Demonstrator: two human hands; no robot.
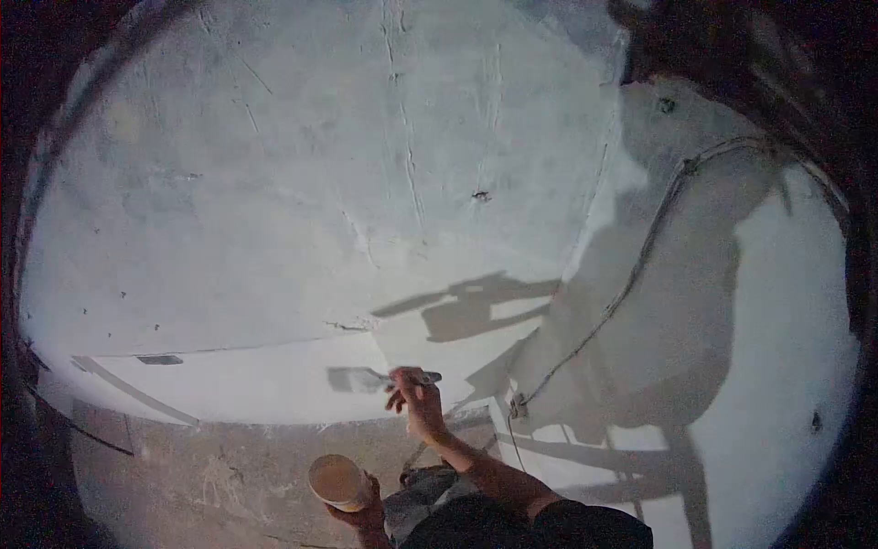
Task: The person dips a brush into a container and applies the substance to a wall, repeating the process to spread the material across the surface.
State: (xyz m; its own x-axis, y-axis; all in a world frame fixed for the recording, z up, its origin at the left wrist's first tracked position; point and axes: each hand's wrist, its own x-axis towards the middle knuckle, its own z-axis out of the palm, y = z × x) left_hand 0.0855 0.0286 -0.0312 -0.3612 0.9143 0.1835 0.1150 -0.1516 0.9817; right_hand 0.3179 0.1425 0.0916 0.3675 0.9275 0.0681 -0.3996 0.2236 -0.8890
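My right hand (416, 400) is closed around the handle of a wide brush (358, 379), whose head points left in front of the bright white lower band of the wall (265, 384). Whether the bristles touch the wall cannot be made out. Below and to the left, my left hand (366, 514) grips a round, light-coloured container (339, 482) from its right side and underneath. The inside of the container looks tan, and its contents are unclear.
A cable (634, 274) runs down the right wall to a small box (519, 405). Large shadows fall across the walls. The rough brown floor (219, 476) spreads at the lower left. Dark clutter hangs at the upper right.
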